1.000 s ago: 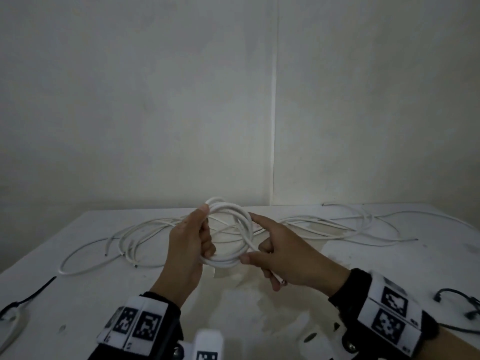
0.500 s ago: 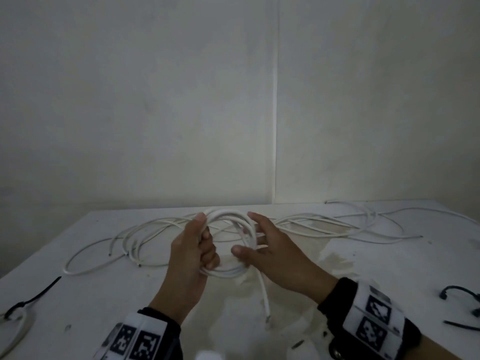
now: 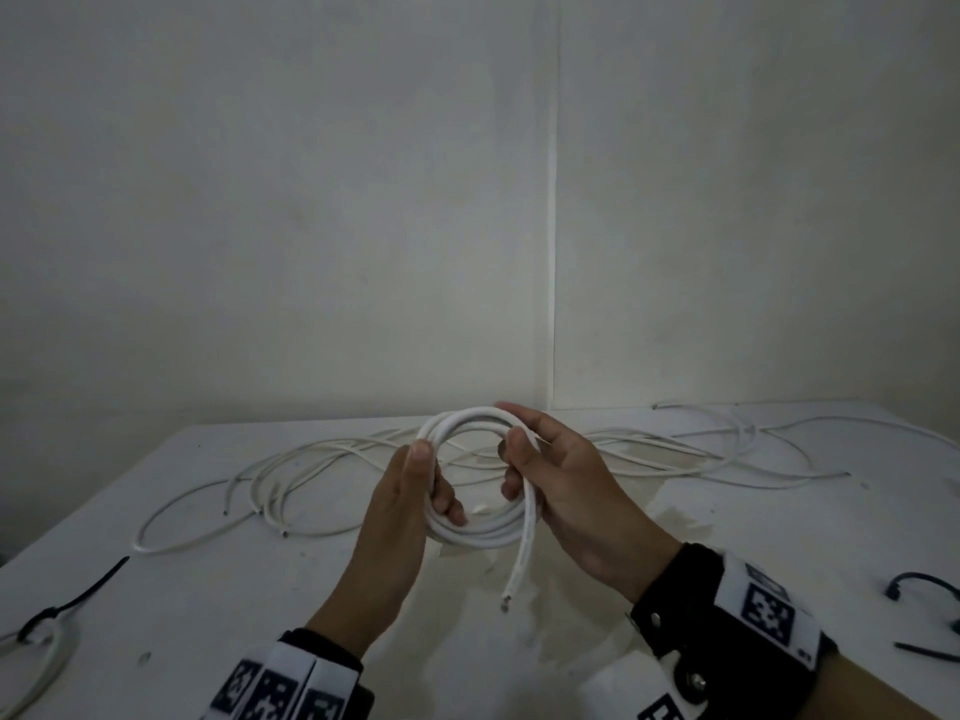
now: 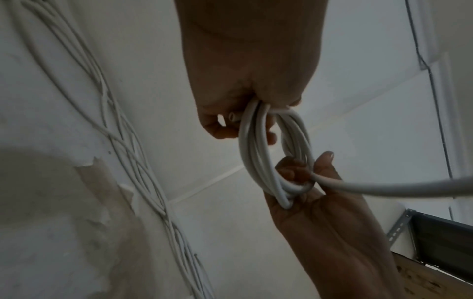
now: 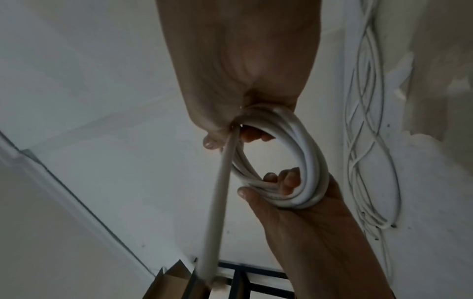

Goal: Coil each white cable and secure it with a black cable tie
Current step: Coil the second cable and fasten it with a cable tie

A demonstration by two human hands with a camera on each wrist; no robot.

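A white cable coil (image 3: 478, 532) of several turns hangs in the air above the table, held between both hands. My left hand (image 3: 415, 491) grips the coil's left side, thumb on top and fingers curled through the ring. My right hand (image 3: 550, 470) grips the right side, thumb and fingers closed round the strands. The cable's free end (image 3: 517, 579) dangles down from the right hand, its cut tip near the table. In the left wrist view the coil (image 4: 258, 153) runs from my left hand (image 4: 245, 113) to the right hand (image 4: 307, 182). The right wrist view shows the coil (image 5: 302, 159) likewise.
Several loose white cables (image 3: 291, 475) lie spread across the back of the white table (image 3: 260, 605), reaching to the right (image 3: 727, 459). A black cable tie (image 3: 78, 600) lies at the left edge beside another white coil (image 3: 47, 662). More black ties (image 3: 919, 589) lie at the right edge.
The right hand has moved up from the coil's lower front to grip its right side. The free end has been drawn in and now hangs shorter below the coil.
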